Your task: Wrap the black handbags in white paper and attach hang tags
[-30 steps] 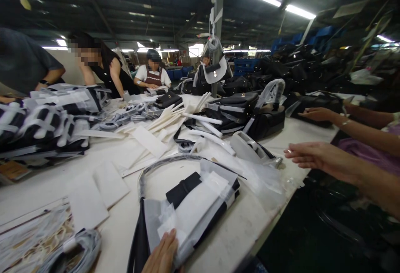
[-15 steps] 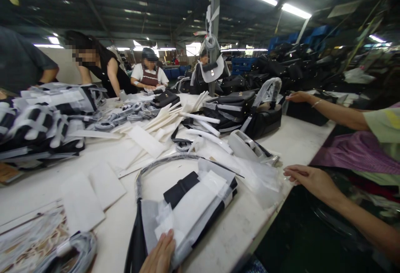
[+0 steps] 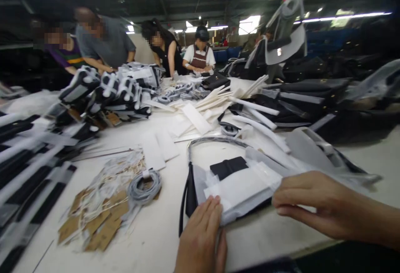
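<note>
R hand [image 3: 308, 202] has swung in near R end of handbag [image 3: 228, 168], curled, can't tell if gripping; L hand [image 3: 201, 233] flat, unclenched on wrap [image 3: 246, 187], which may shift if pressed unevenly.

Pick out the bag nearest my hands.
The bag with white sheets on it, between your left hand and right hand. The piled bags at left and dark bags behind are farther away.

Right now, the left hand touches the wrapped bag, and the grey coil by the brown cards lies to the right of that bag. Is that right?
Not quite: the grey coil by the brown cards lies to the left of the wrapped bag, as the head view shows. The left hand does touch the bag.
</note>
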Demonstrator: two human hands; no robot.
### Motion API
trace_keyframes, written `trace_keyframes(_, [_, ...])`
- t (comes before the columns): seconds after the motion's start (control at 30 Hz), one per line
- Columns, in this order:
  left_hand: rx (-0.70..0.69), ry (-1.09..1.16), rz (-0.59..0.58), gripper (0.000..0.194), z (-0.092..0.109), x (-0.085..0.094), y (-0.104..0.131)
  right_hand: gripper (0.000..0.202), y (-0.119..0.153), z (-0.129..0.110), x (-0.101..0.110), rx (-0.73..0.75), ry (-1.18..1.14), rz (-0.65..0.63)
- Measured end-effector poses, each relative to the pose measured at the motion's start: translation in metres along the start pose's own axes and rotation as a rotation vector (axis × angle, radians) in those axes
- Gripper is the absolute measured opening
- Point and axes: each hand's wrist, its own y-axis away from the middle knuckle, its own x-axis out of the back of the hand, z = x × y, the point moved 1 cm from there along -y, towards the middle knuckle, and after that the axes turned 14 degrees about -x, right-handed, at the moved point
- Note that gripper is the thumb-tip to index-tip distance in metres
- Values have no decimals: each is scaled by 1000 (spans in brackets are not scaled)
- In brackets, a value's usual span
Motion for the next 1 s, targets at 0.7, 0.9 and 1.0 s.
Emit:
trace_keyframes(0.7, [172,48,153,44,5,-19,7,10,-201,-38,-90,279,470,-928])
trace_keyframes(0.9, [72,-28,225,30,-2,-26,4,14,-205,-57,-95,393,577,-871])
trace_keyframes(1.0, [5,-13,232,29,-5,-30,1,18,-210,-63,-100,435,627,-858])
